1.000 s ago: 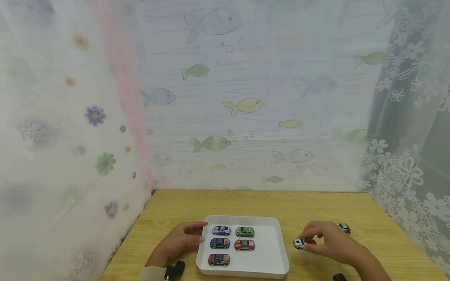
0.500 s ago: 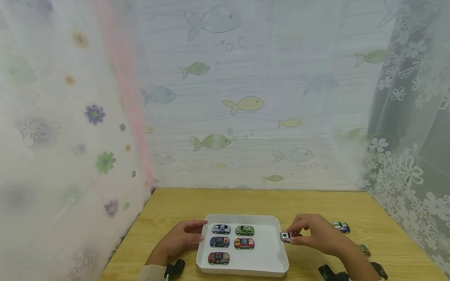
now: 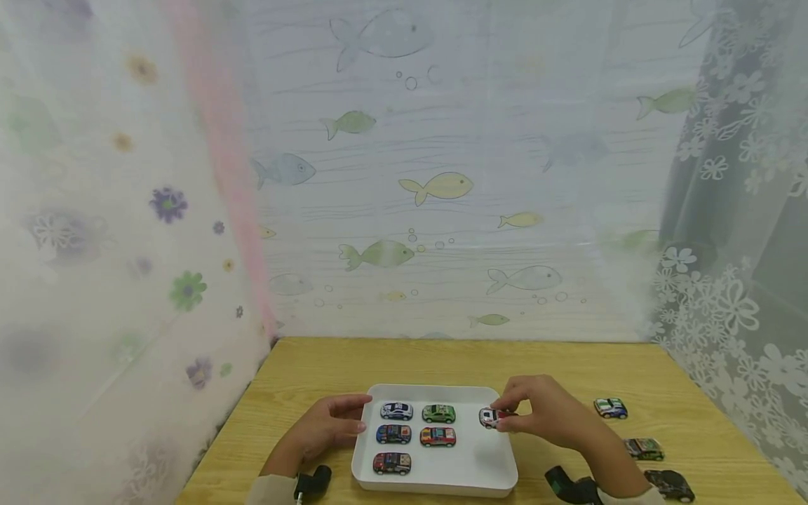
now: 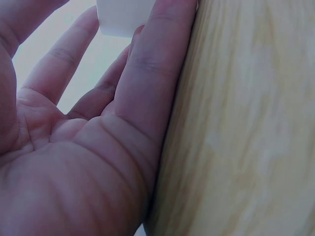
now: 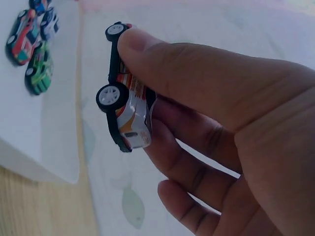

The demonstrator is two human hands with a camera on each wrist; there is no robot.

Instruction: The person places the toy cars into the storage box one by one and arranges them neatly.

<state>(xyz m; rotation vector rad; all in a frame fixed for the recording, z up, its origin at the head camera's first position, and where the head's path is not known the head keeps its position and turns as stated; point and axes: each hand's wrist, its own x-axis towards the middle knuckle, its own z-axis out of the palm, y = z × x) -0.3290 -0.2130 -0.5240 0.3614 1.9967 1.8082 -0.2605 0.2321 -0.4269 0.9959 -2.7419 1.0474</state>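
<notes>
My right hand [image 3: 506,412] pinches a small white and red toy car [image 3: 489,417] and holds it in the air over the right part of a white tray [image 3: 435,489]. In the right wrist view the car [image 5: 125,115] sits between my thumb [image 5: 167,61] and fingers, wheels towards the camera. Inside the tray stand several toy cars in two columns, among them a green car [image 3: 438,413] and a red one [image 3: 438,436]. My left hand [image 3: 353,415] rests with straight fingers against the tray's left edge; its palm [image 4: 88,147] fills the left wrist view.
Three more toy cars lie on the wooden table [image 3: 315,372] right of the tray: a white and green one [image 3: 609,407], a mixed-colour one [image 3: 643,449] and a dark one [image 3: 669,484]. Patterned curtains close in the back and both sides.
My right hand lifted the white and red car off the table right of the tray and carried it left, over the tray. The left hand stayed put.
</notes>
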